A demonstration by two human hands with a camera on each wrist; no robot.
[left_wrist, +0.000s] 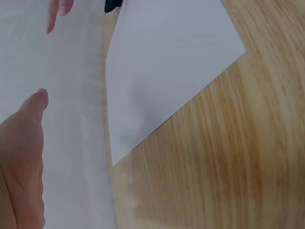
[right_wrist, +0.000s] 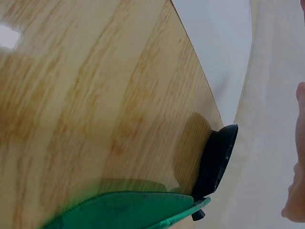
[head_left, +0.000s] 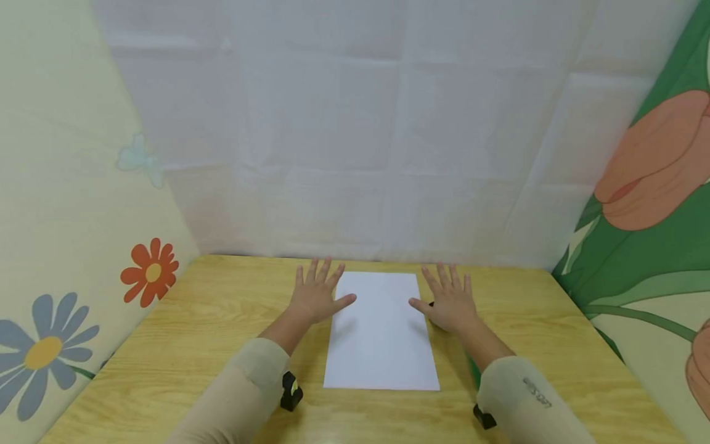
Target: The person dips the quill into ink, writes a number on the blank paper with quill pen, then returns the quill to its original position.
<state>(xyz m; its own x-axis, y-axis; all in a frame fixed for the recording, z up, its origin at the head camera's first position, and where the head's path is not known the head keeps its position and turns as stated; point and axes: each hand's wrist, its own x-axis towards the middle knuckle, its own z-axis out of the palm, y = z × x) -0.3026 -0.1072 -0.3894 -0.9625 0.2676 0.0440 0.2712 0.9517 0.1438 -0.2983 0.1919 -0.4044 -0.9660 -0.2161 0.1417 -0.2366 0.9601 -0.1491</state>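
Locate the rectangular sheet of plain white paper: it lies flat on the yellow wood-grain table, between the two hands. Its long axis runs from the person's side toward the creased white backdrop cloth. From the bare left hand the sheet lies to the right; from the bare right hand, to the left. Judged from where I stand, this flanking position is the key relation. Neither hand is clearly nearer, though in the head view the left thumb overlaps the sheet slightly more.

Hand state: both empty, fingers spread apart, apparently raised above the table; shadows fall on the sheet.

Note: a black curved object and a translucent green object are on the sheet's right, nearer the right hand. In the head view, that hand and its forearm hide most of both. The right wrist view crops the green object below. Whether the two are joined, I cannot tell.
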